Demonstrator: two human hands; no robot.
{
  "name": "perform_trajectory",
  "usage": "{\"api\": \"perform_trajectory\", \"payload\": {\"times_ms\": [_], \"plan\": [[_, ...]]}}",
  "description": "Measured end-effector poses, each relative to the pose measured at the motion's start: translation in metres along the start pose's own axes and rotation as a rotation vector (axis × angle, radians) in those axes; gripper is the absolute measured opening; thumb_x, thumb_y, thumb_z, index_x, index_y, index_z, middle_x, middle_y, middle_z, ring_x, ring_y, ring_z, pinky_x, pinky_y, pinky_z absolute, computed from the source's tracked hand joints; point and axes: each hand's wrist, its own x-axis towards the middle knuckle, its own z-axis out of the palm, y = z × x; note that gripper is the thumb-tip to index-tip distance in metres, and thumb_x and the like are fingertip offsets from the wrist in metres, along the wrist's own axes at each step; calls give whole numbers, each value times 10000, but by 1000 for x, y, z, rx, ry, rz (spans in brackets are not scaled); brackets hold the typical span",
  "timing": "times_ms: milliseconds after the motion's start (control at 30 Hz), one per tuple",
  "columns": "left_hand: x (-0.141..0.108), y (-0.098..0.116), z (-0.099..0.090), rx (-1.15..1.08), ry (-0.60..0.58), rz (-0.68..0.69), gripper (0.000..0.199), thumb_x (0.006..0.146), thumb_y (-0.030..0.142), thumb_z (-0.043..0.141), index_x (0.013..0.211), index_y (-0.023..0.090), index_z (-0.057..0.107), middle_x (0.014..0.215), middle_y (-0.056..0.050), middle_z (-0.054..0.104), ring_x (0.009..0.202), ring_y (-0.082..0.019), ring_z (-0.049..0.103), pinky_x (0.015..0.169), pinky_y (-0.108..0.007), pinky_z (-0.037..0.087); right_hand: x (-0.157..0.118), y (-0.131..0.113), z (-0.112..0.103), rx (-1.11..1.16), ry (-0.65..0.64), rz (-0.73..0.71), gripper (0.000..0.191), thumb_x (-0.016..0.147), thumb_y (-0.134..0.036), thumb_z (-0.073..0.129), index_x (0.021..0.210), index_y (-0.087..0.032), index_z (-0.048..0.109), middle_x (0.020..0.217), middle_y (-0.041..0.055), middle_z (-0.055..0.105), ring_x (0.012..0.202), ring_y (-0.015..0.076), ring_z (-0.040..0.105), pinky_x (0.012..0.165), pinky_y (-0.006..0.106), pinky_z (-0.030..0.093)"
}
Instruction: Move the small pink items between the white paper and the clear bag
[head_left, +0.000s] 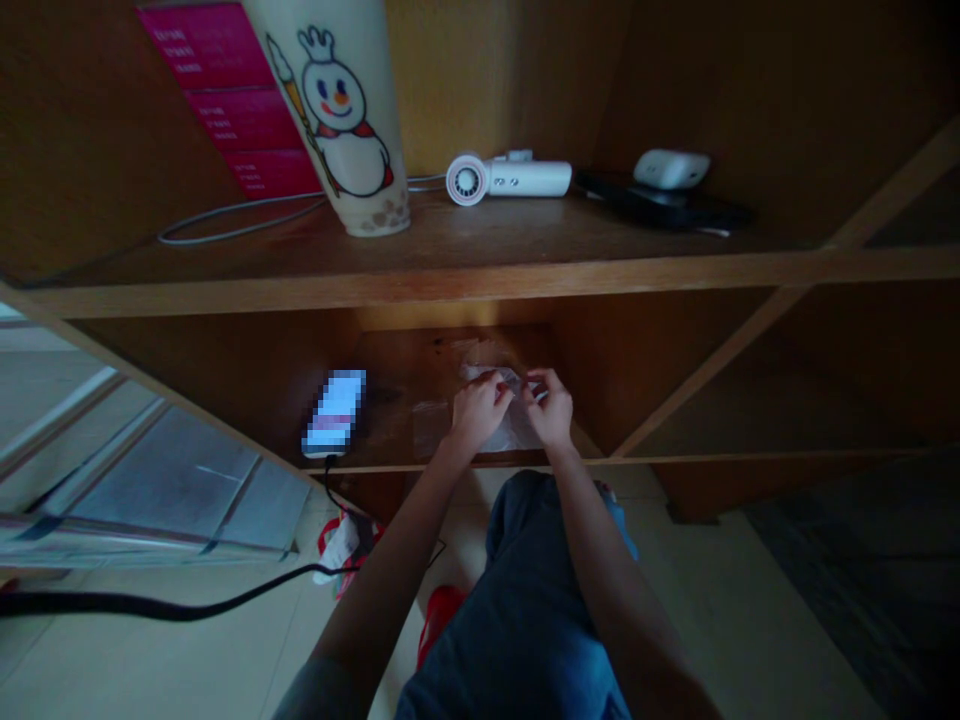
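Note:
Both hands are at a low wooden shelf (390, 400), pinching a crumpled clear plastic bag (499, 425) at its upper edge. My left hand (480, 412) grips the plastic from the left. My right hand (551, 408) holds it a little further right, its fingertips close to my left hand's. To the left of my left hand, a lit phone (334, 413) with a pixelated screen lies on the shelf, trailing a black cable (328, 482).
Above my hands, a higher shelf (420, 285) holds a tall cartoon-printed cup (337, 110), a white handheld fan (502, 177), a white case (671, 169) on a dark device, and a pink booklet (232, 100). My jeans-covered legs, a red object, and a black cable lie below.

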Motion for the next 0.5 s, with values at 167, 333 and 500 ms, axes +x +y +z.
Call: {"api": "perform_trajectory", "payload": {"times_ms": [167, 333, 500], "plan": [[1, -1, 1, -61, 92, 82, 181, 873, 277, 395, 919, 204, 555, 948, -45, 616, 851, -162, 594, 712, -244, 432, 1, 2, 5, 58, -77, -174, 207, 741, -172, 456, 784, -207, 656, 892, 49, 608, 883, 189, 548, 802, 314, 426], [2, 1, 4, -165, 161, 181, 117, 851, 220, 430, 845, 185, 542, 950, -57, 571, 922, -176, 539, 799, -273, 424, 2, 3, 9, 193, -164, -100, 282, 797, -204, 406, 844, -210, 684, 932, 46, 648, 919, 202, 550, 857, 360, 397], [2, -3, 11, -328, 198, 233, 96, 839, 222, 460, 802, 189, 542, 943, -54, 570, 957, -185, 520, 878, -320, 403, 2, -4, 7, 453, -207, 53, 297, 840, -381, 452, 812, -200, 686, 840, 39, 676, 800, 180, 586, 758, 304, 428]]}}
